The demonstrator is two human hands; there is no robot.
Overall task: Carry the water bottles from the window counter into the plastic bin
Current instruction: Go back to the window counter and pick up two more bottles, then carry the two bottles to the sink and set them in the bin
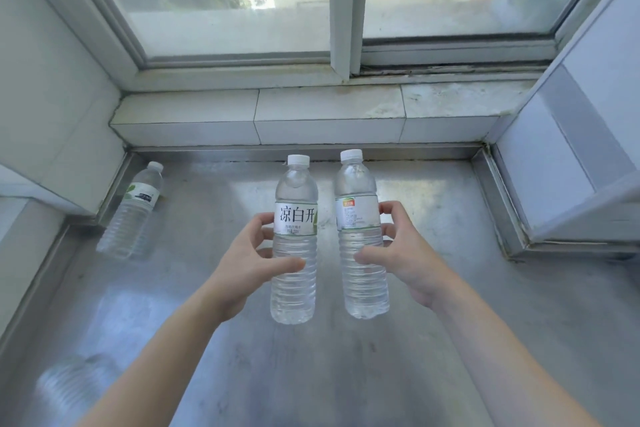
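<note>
My left hand (247, 258) grips a clear water bottle (295, 288) with a white cap and a white label, held upright above the steel window counter (433, 340). Beside it, my right hand (403, 253) grips a second clear bottle (363, 281) with a white label bearing a small orange mark, also upright. The two bottles are close together but apart. A third bottle (133, 211) stands at the counter's far left corner. A blurred fourth bottle (74, 385) shows at the bottom left. No plastic bin is in view.
The window (242, 3) and its tiled sill (329, 114) close the far side. White tiled walls (52, 97) flank the counter on the left, and a tiled wall block (571, 149) juts in on the right. A raised steel lip (491, 191) edges the counter.
</note>
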